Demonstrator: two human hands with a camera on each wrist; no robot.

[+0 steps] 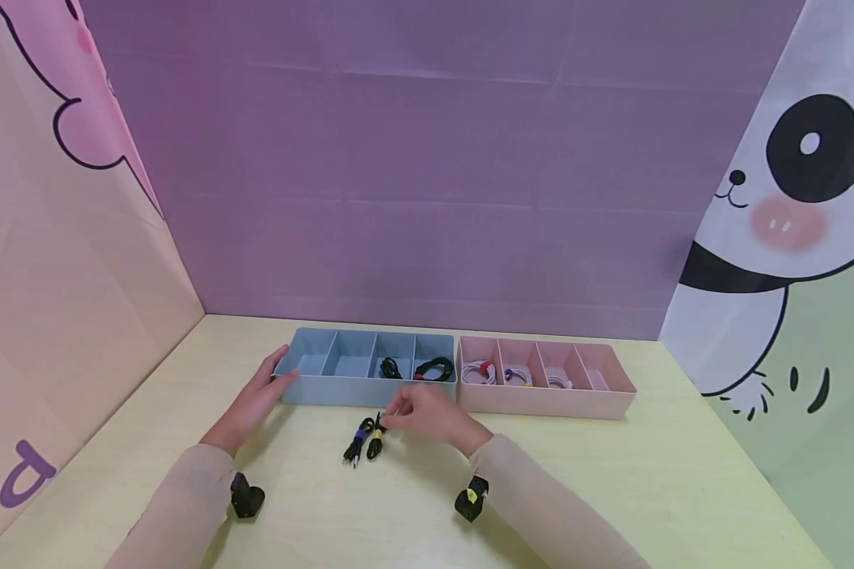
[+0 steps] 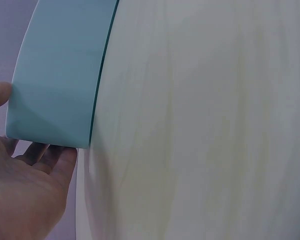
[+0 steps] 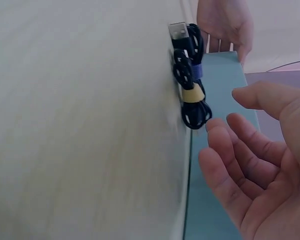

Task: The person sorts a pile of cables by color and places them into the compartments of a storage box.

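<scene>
Clock: in the head view, 12 o'clock is taken as pointing away from the person.
Banded cables: a yellow-banded cable (image 1: 375, 442) and a purple-banded cable (image 1: 358, 444) are laid side by side on the table (image 1: 576, 490), at 6 o'clock from the blue tray (image 1: 370, 390).
Right hand (image 1: 430, 415): loosely curved, with thumb and fingers parted; nothing is seen to be held. Its fingertips are poised near the yellow-banded cable, at 9 o'clock from the palm.
Left hand (image 1: 255, 399): the blue tray is gripped at its 9 o'clock end, thumb at the rim, fingers against the end wall.
Blue tray's coils: two black cables are held in the two compartments toward 3 o'clock.
Pink tray (image 1: 541, 402): set at 3 o'clock, just beside the blue one.
Snag risk: both banded cables could be dragged together if a loop were caught, so closely are they placed.
Tray risk: the blue tray could be skewed by uneven pressure from the left hand.
</scene>
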